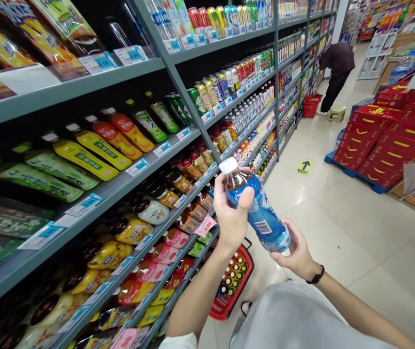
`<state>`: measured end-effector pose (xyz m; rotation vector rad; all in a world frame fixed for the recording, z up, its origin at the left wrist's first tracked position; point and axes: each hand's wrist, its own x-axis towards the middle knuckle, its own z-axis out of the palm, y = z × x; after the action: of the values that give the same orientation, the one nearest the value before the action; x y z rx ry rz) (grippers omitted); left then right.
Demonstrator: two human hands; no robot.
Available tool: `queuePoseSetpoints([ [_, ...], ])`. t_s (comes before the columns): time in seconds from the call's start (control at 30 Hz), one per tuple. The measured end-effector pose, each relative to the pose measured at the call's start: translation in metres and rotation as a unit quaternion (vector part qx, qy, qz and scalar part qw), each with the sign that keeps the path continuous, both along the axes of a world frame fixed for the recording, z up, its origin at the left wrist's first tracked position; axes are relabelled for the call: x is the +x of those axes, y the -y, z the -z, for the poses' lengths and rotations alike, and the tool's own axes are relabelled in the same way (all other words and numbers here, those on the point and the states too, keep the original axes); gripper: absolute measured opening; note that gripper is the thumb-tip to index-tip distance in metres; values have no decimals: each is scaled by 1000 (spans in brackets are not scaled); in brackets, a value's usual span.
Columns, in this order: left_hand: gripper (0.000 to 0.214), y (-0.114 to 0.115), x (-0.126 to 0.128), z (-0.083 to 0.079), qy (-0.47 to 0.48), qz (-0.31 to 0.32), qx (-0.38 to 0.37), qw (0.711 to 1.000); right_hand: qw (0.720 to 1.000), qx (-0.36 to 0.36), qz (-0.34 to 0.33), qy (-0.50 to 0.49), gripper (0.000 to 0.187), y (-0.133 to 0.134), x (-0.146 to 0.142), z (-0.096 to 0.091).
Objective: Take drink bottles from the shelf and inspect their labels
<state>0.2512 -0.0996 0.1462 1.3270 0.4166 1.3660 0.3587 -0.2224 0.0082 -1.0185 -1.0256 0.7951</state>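
Observation:
A plastic drink bottle (263, 213) with a blue label, dark contents and a white cap is tilted in front of me, cap up and to the left. Just below the cap, my left hand (232, 206) wraps round its upper part, with the thumb across the label. The fingers of my right hand (296, 252) close on the bottle's base; a black band is on that wrist. A white barcode patch on the label faces me. Below my left forearm, a red shopping basket (234, 291) with several bottles in it stands on the floor, partly hidden.
Grey shelves (183, 104) of bottles and cans run along my left, with blue price tags on their edges. Stacked red cartons (385, 140) sit on a blue pallet (356, 177) at right. Farther down the aisle, a person (338, 63) bends beside another red basket (311, 105) and a stool (336, 114).

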Motion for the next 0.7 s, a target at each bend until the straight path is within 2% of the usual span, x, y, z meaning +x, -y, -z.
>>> queuePoseSetpoints([
  [0.17,45,1,6,1,-6,40,-88,995,999,4,19,50,59,8,7,-12],
  [0.47,50,6,17,2,-30,29,-135,990,1000,-12,6,16,59,14,17,-17],
  [0.6,56,12,22,4,-8,36,-159,987,999,-9,-10,-43,64,18,16,-15],
  [0.7,53,17,20,9,2,47,-174,984,989,-35,-54,-135,67,21,14,-5],
])
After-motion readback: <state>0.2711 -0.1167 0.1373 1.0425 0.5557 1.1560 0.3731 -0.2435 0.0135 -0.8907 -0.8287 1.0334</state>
